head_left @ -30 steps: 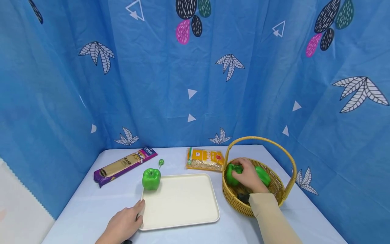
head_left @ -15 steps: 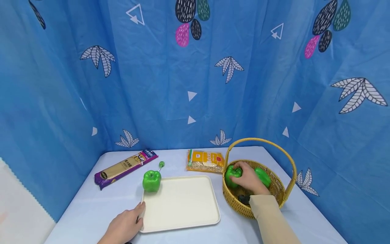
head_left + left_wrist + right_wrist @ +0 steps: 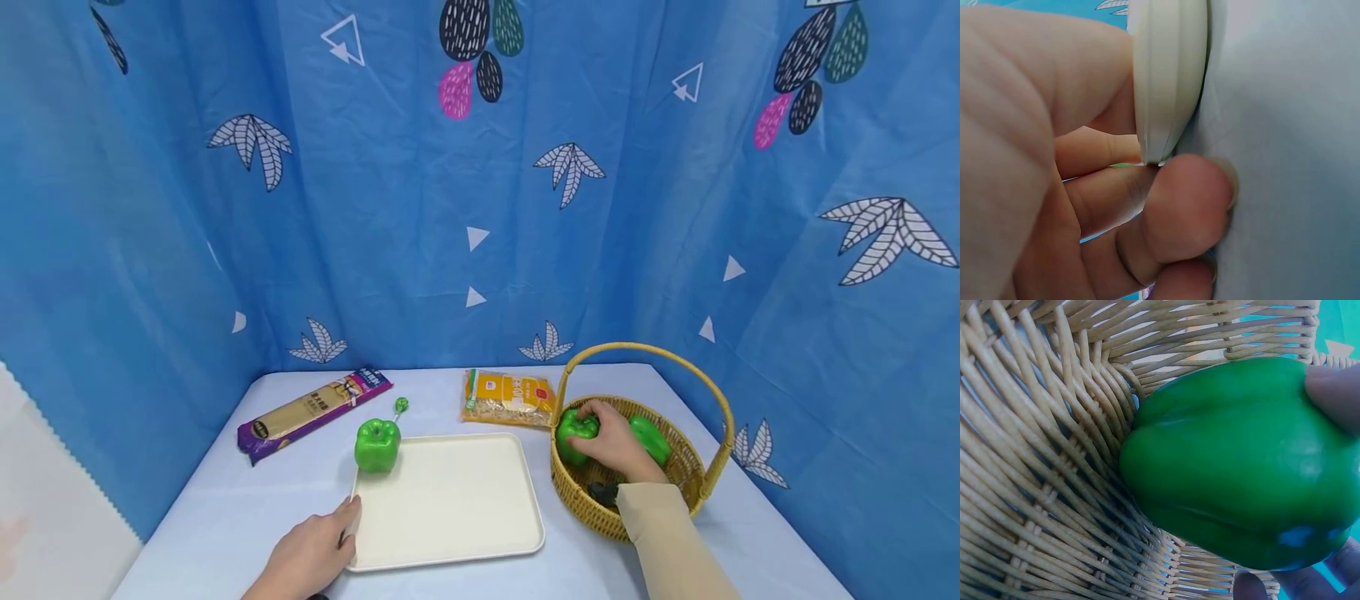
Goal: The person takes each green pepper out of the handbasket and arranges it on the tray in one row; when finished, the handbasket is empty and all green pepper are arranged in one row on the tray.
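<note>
My left hand (image 3: 306,552) holds the near left corner of a cream rectangular tray (image 3: 450,500); in the left wrist view the thumb presses the tray's rim (image 3: 1169,75) and the curled fingers reach round to the tabletop. On the tray's far left corner sits one green bell pepper (image 3: 377,447). My right hand (image 3: 617,442) reaches into a round wicker basket (image 3: 581,504) and grips another green bell pepper (image 3: 1229,462) with the thumb on one side and fingers on the other. Beside that hand, a further green vegetable (image 3: 651,440) lies in the basket, partly hidden by the wrist.
A long purple-and-gold packet (image 3: 315,412) lies at the back left. An orange-and-clear packet of grains (image 3: 510,398) lies behind the tray, close to the basket. The basket's tall arched handle (image 3: 652,348) rises over the right arm. Blue curtains (image 3: 420,208) surround the table.
The fingers of my right hand have shifted slightly on the bell pepper in the basket, and more of its top shows. My left hand stays at the tray. The head view has tilted slightly.
</note>
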Available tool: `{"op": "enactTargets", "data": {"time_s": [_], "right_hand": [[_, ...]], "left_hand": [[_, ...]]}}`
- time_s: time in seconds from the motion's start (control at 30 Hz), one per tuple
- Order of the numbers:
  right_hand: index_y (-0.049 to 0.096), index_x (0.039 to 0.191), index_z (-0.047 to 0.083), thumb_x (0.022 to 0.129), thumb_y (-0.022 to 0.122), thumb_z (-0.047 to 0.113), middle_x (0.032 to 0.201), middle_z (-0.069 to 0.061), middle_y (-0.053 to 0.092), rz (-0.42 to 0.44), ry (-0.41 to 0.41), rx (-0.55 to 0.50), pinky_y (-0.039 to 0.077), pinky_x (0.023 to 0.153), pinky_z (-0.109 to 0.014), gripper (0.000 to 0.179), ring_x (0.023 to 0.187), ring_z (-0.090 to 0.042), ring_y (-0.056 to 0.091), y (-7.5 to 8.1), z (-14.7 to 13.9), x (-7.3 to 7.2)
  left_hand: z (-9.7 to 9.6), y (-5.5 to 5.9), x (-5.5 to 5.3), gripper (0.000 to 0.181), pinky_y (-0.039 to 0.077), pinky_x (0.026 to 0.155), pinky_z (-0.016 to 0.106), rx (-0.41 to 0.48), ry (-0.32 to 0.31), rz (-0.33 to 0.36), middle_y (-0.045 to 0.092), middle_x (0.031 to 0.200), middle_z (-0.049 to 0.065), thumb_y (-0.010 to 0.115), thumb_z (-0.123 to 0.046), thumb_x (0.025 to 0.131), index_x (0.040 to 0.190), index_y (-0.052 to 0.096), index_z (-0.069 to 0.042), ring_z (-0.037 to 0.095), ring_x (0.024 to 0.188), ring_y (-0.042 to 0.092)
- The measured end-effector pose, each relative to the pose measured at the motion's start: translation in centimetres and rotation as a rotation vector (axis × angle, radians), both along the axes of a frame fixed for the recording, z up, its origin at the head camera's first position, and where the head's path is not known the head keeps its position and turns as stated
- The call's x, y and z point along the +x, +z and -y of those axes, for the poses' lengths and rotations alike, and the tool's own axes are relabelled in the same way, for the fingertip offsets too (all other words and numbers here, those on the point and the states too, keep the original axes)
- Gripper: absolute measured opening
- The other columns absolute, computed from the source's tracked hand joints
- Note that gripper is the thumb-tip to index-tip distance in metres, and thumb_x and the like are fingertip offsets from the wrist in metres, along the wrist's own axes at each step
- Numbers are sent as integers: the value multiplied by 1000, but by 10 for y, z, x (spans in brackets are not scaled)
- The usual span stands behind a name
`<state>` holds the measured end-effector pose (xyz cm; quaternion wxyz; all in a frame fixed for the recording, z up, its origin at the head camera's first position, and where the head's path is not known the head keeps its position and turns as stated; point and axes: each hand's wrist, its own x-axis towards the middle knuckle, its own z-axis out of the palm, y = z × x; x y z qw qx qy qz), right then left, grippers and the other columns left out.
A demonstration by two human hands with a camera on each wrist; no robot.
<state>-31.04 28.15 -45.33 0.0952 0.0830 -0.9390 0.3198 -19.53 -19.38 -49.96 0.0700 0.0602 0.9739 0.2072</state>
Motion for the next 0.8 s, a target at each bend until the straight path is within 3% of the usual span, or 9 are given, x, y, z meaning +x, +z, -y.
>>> {"op": "enactTargets", "data": {"time_s": [0.1, 0.43, 0.53, 0.67, 0.8], "right_hand": [[61, 114, 11, 82, 85, 32, 118, -10, 63, 5, 2, -7, 50, 83, -44, 45, 99, -25, 58, -3, -1, 1], [59, 111, 10, 81, 85, 31, 113, -8, 63, 12, 3, -6, 48, 81, -43, 44, 94, -24, 56, -7, 0, 0], [58, 110, 10, 81, 85, 31, 111, -8, 63, 27, 9, -7, 47, 79, -41, 45, 92, -24, 55, -7, -1, 0], [59, 111, 9, 82, 84, 32, 110, -9, 64, 42, 27, 10, 48, 75, -39, 44, 89, -23, 55, 0, -3, -1], [60, 113, 8, 85, 82, 29, 111, -13, 65, 42, 64, 6, 49, 71, -39, 41, 84, -23, 56, 18, -4, -1]], "left_hand": [[0, 0, 0, 59, 54, 71, 43, -4, -7, 6, 63, 142, 18, 69, -21, 90, 144, 57, 1, 17, 58, 47], [2, -2, 2, 60, 50, 68, 40, -1, -6, 21, 64, 140, 20, 69, -21, 89, 143, 57, 3, 17, 59, 48], [2, -3, 2, 60, 55, 74, 45, -2, -13, 21, 64, 141, 19, 69, -21, 89, 143, 57, 3, 15, 63, 51], [2, -2, 3, 58, 55, 72, 45, 3, -10, -10, 64, 141, 17, 68, -20, 89, 143, 59, 1, 15, 62, 51], [3, -1, 3, 57, 47, 62, 39, 9, 7, -46, 64, 141, 17, 68, -20, 89, 142, 59, 0, 17, 56, 46]]}}
